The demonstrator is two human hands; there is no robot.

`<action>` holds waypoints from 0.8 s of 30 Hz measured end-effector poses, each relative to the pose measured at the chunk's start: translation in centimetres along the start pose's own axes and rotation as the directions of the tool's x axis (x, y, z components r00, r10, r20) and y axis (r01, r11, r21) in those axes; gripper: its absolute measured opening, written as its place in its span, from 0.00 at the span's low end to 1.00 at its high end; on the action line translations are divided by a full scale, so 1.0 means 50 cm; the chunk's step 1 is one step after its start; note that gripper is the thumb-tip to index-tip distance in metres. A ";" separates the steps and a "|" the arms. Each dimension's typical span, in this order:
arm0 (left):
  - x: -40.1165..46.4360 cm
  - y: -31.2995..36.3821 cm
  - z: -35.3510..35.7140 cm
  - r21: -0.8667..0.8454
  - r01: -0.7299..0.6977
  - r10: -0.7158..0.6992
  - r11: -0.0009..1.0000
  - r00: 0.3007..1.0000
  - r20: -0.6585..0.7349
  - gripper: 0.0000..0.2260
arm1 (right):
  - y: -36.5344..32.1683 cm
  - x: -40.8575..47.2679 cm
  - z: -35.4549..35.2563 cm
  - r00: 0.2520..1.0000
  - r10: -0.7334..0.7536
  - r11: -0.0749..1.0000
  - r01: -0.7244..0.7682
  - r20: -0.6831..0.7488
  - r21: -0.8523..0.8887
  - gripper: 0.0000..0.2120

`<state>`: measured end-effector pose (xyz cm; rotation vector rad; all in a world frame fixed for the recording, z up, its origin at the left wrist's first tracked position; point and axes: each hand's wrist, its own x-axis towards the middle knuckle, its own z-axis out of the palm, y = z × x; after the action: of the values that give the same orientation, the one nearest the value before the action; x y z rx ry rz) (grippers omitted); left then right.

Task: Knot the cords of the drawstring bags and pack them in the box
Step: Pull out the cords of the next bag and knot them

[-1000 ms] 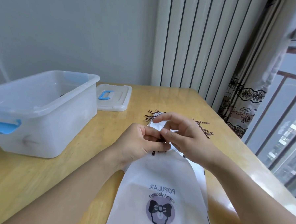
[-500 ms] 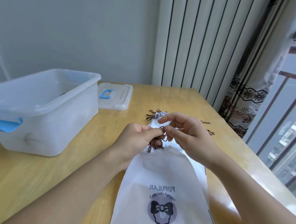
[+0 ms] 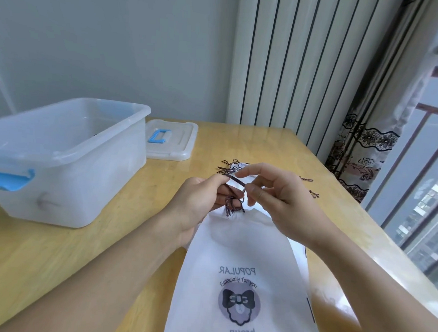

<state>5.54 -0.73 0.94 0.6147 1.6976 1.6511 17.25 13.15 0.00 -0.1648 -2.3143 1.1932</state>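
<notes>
A white drawstring bag (image 3: 240, 263) with a bow logo lies on the wooden table in front of me, its gathered mouth pointing away. Its dark brown cord (image 3: 233, 182) runs taut between both hands just above the mouth. My left hand (image 3: 198, 203) pinches one part of the cord; my right hand (image 3: 274, 194) pinches the other between thumb and forefinger. Loose cord ends hang over the bag's neck. More white bags with dark cords lie beneath and beyond it, mostly hidden by my hands. The translucent plastic box (image 3: 61, 157) stands open at the left.
The box's lid (image 3: 171, 140) with a blue handle lies flat behind the box. Blue latches are on the box's side. A radiator and curtain stand at the back right; the table's right edge runs along a window.
The bag's mouth has been drawn shut and gathered. My hands have risen slightly and pulled a length of cord out between them.
</notes>
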 end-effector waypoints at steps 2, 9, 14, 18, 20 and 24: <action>-0.001 0.001 0.001 -0.016 -0.003 0.003 1.000 1.000 -0.005 0.18 | 0.003 0.001 0.000 1.000 0.012 1.000 -0.011 -0.018 0.021 0.08; 0.002 0.001 -0.005 -0.045 -0.015 0.015 0.999 1.000 0.001 0.22 | -0.009 0.002 0.003 0.975 0.203 0.953 -0.176 -0.089 0.246 0.05; 0.007 -0.003 -0.008 -0.041 -0.008 0.009 0.999 1.000 0.029 0.23 | -0.006 0.001 0.007 0.951 0.298 0.912 -0.257 -0.085 0.321 0.06; 0.006 -0.003 -0.008 0.016 -0.057 0.056 0.998 0.997 0.054 0.23 | -0.004 0.000 0.010 0.924 0.378 0.863 -0.329 -0.056 0.384 0.14; 0.007 -0.008 -0.005 0.035 -0.083 0.080 0.996 0.994 0.072 0.23 | -0.002 -0.001 0.012 0.904 0.427 0.833 -0.381 -0.029 0.402 0.19; 0.007 -0.012 -0.002 -0.028 -0.085 0.088 0.996 0.990 0.111 0.22 | -0.001 -0.001 0.012 0.877 0.480 0.799 -0.431 -0.015 0.419 0.12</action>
<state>5.32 -0.56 0.28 0.7652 1.5891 1.6620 16.98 12.67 -0.29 -0.6569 -1.9179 1.8200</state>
